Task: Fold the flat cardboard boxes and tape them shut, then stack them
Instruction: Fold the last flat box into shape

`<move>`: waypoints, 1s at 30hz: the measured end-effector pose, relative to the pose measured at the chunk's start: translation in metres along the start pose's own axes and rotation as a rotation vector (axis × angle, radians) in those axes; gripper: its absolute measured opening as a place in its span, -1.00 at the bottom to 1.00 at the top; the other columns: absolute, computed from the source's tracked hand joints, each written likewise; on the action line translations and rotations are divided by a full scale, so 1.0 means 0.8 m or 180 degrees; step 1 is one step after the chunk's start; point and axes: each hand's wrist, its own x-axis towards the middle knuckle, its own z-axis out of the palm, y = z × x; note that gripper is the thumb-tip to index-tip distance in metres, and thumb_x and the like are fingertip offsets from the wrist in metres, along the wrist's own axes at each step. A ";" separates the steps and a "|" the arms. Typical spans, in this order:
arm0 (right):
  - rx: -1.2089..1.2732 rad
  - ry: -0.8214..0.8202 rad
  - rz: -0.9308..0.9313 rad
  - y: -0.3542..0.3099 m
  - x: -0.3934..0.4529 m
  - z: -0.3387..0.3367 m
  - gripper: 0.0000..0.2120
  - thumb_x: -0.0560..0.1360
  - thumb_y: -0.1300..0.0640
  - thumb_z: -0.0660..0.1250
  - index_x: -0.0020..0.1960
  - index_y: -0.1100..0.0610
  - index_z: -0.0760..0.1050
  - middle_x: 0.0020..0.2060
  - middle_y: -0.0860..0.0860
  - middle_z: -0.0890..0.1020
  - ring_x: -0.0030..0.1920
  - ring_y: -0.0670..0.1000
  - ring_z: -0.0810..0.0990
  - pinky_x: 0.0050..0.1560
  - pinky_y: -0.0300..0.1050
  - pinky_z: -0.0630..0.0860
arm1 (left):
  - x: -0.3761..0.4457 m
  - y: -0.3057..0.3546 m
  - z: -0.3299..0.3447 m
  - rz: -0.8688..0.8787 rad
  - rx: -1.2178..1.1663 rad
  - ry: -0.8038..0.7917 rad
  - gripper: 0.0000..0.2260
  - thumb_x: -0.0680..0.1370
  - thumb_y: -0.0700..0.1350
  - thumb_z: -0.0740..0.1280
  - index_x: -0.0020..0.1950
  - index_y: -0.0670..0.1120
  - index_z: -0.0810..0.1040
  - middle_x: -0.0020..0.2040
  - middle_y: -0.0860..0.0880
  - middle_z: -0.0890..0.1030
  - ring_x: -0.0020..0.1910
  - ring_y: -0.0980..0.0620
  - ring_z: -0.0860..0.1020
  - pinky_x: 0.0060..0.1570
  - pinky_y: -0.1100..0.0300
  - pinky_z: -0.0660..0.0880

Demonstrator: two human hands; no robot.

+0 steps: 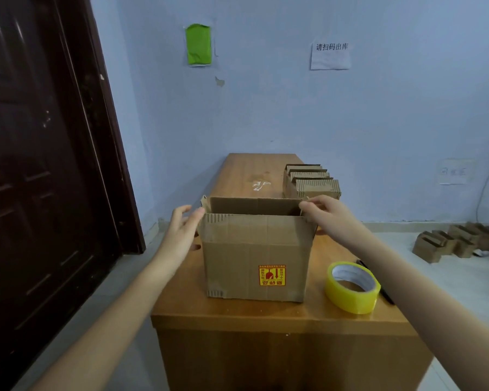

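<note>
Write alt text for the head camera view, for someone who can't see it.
A person's left hand and right hand touch the top side edges of an open cardboard box standing on a wooden table. A yellow tape roll lies to its right; flat boxes lie behind.

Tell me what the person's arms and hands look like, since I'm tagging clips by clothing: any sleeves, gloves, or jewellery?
Both forearms are bare as far as the frame shows: no sleeves in view. The left hand and right hand wear no gloves, and no rings, watch or bracelet show on fingers or wrists.
</note>
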 end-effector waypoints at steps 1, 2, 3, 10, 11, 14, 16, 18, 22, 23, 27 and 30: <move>-0.0219 0.0094 -0.0092 -0.001 0.002 0.003 -0.67 0.56 -0.04 0.25 0.24 0.12 0.43 0.06 -0.01 0.53 0.08 -0.02 0.50 0.06 -0.07 0.53 | 0.003 0.004 0.002 -0.0020 0.0083 0.0026 -0.53 0.58 0.12 0.22 0.44 0.00 0.25 0.37 -0.07 0.37 0.30 -0.08 0.41 0.23 -0.12 0.45; -0.0387 0.0121 -0.0155 -0.002 0.004 0.006 -0.65 0.55 -0.02 0.28 0.27 0.12 0.41 0.08 -0.02 0.51 0.08 -0.04 0.48 0.04 -0.13 0.49 | 0.004 0.008 0.004 -0.0042 0.0144 0.0025 -0.55 0.58 0.07 0.24 0.44 0.01 0.26 0.36 -0.06 0.38 0.30 -0.08 0.41 0.25 -0.11 0.44; -0.0478 0.0101 -0.0198 -0.001 0.006 0.008 -0.64 0.55 0.00 0.29 0.29 0.12 0.40 0.10 -0.01 0.50 0.08 -0.04 0.46 0.02 -0.16 0.46 | 0.007 0.011 0.006 -0.0072 0.0169 -0.0003 -0.58 0.59 0.02 0.25 0.43 0.02 0.28 0.35 -0.06 0.39 0.30 -0.09 0.41 0.26 -0.11 0.42; -0.0199 -0.0650 -0.0019 -0.010 0.017 -0.003 -0.62 0.54 0.05 0.25 0.33 0.10 0.41 0.00 -0.04 0.54 -0.03 -0.09 0.51 -0.07 -0.25 0.44 | 0.028 0.053 -0.002 -0.0448 0.0441 -0.0762 -0.56 0.39 -0.14 0.24 0.27 0.01 0.37 0.18 -0.04 0.43 0.20 -0.07 0.42 0.03 -0.04 0.55; -0.0260 -0.0849 -0.0027 -0.012 0.021 -0.008 -0.66 0.54 0.05 0.25 0.30 0.09 0.43 -0.05 -0.04 0.55 -0.06 -0.10 0.51 -0.09 -0.25 0.46 | 0.031 0.058 -0.003 -0.0517 0.0599 -0.0958 -0.55 0.38 -0.12 0.24 0.28 0.00 0.35 0.17 -0.03 0.41 0.16 -0.04 0.42 0.02 -0.03 0.56; -0.0578 -0.1434 0.0038 -0.019 0.034 -0.023 -0.63 0.51 -0.04 0.30 0.29 0.02 0.42 0.11 0.00 0.56 0.11 -0.04 0.51 0.13 -0.07 0.54 | 0.036 0.066 -0.005 -0.0572 0.0673 -0.1231 -0.48 0.35 0.10 0.27 0.27 -0.03 0.36 0.15 -0.07 0.46 0.03 -0.03 0.50 -0.05 0.01 0.57; -0.0752 -0.1706 0.0154 -0.027 0.042 -0.028 -0.44 0.38 -0.14 0.32 0.34 -0.02 0.39 0.19 -0.01 0.53 0.19 -0.02 0.49 0.18 -0.04 0.53 | 0.041 0.063 -0.001 -0.0524 0.0853 -0.1175 -0.53 0.46 0.17 0.29 0.29 -0.02 0.33 0.19 -0.06 0.46 0.04 -0.03 0.50 -0.09 0.05 0.56; -0.0884 -0.1882 0.0263 -0.033 0.048 -0.030 -0.31 0.28 -0.18 0.29 0.38 -0.04 0.34 0.24 -0.02 0.49 0.22 -0.03 0.47 0.18 -0.06 0.52 | 0.039 0.057 0.005 -0.0415 0.1098 -0.1065 -0.58 0.56 0.05 0.26 0.37 -0.01 0.24 0.16 -0.06 0.49 0.01 -0.01 0.54 -0.06 0.06 0.54; -0.1208 -0.2049 0.0407 -0.032 0.057 -0.026 -0.18 0.44 -0.13 0.36 0.55 0.00 0.00 0.36 0.02 0.25 0.25 0.00 0.37 0.15 -0.14 0.49 | 0.040 0.038 0.013 -0.0210 0.0959 -0.1219 -0.51 0.55 -0.12 0.25 0.47 0.01 0.23 0.29 0.10 0.44 0.21 0.08 0.48 0.27 0.07 0.41; -0.1372 -0.2018 0.0405 -0.030 0.058 -0.023 -0.17 0.49 -0.11 0.34 0.56 0.02 -0.08 0.38 0.05 0.20 0.26 0.03 0.35 0.15 -0.15 0.48 | 0.034 0.038 0.011 -0.0194 0.0896 -0.1409 -0.51 0.54 -0.11 0.27 0.46 0.04 0.25 0.25 0.17 0.43 0.23 0.14 0.45 0.31 0.10 0.37; -0.1656 -0.1733 0.0352 -0.024 0.055 -0.004 0.00 0.40 -0.24 0.39 0.56 0.02 -0.18 0.46 0.10 0.09 0.41 0.14 0.24 0.34 -0.01 0.33 | 0.029 0.027 0.005 -0.0229 0.1321 -0.1939 -0.21 0.36 0.20 0.26 0.55 0.13 0.05 0.44 0.23 0.16 0.47 0.18 0.08 0.48 0.05 -0.06; -0.1253 -0.1504 0.0393 -0.017 0.050 0.004 0.03 0.39 -0.29 0.36 0.56 -0.01 -0.24 0.51 0.07 -0.01 0.49 0.17 0.13 0.44 0.05 0.17 | 0.038 0.011 0.002 -0.0307 0.1939 -0.2426 0.13 0.07 0.56 0.26 0.54 0.16 -0.04 0.51 0.20 -0.13 0.51 0.11 -0.19 0.44 -0.07 -0.26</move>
